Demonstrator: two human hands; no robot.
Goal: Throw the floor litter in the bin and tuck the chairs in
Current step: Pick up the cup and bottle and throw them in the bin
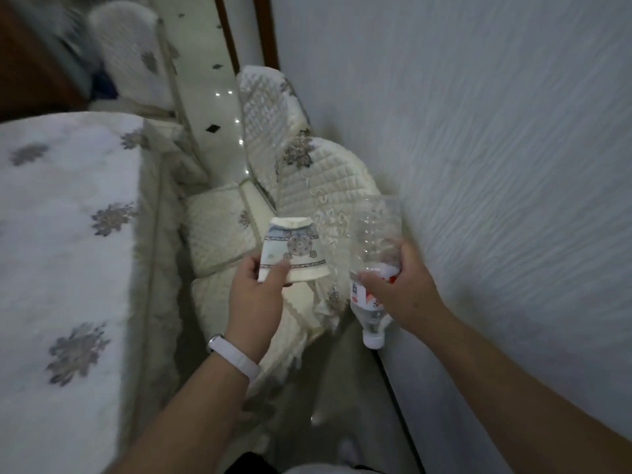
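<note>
Beside the wall point(478, 131), the left hand point(254, 295) pinched a flimsy paper cup point(294, 251) near its rim; the right hand point(400, 289) clamped round a light bottle point(374, 227). Both probably crush easily.

A white tablecloth point(65, 234) with grey flower motifs is covering the left of the frame. A textured pale wall point(496, 131) is filling the right, and glossy floor tiles point(208, 97) with black diamonds are gleaming at upper centre.
</note>
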